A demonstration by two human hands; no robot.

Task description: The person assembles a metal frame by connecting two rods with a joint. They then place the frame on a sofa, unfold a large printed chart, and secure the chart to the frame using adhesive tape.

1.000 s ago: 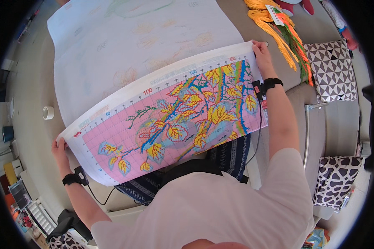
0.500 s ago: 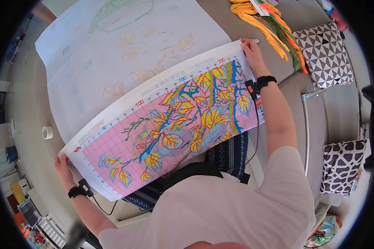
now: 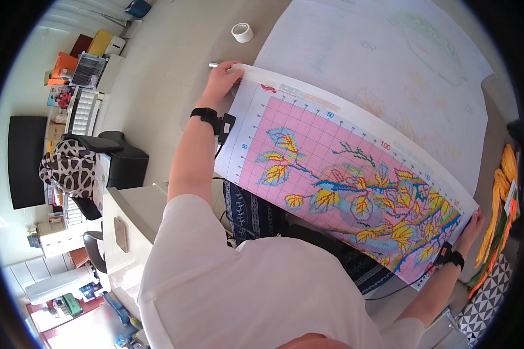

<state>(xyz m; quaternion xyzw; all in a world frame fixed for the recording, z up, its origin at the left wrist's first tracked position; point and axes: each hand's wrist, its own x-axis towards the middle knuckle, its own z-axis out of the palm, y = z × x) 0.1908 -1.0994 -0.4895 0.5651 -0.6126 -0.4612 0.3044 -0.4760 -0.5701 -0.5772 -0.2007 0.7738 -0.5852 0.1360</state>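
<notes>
As canvas (image 3: 355, 180) spans both | left hand (image 3: 221, 81) pinches corner | right hand (image 3: 471, 224) grips edge

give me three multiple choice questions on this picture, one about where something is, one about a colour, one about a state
1. Where does the roll of tape lie?
A. on the table beyond the left hand
B. on the pattern sheet
C. on the patterned chair

2. What colour is the background of the pattern sheet's printed grid?
A. green
B. pink
C. grey

3. How is the pattern sheet held?
A. rolled up in one hand
B. lying flat with no hand on it
C. spread out between both hands

Answers:
1. A: the tape sits on the bare table, past the left hand.
2. B: pink fills the grid behind the yellow and blue leaves.
3. C: the left hand grips one end and the right hand the other, with the sheet stretched open between them.
</notes>
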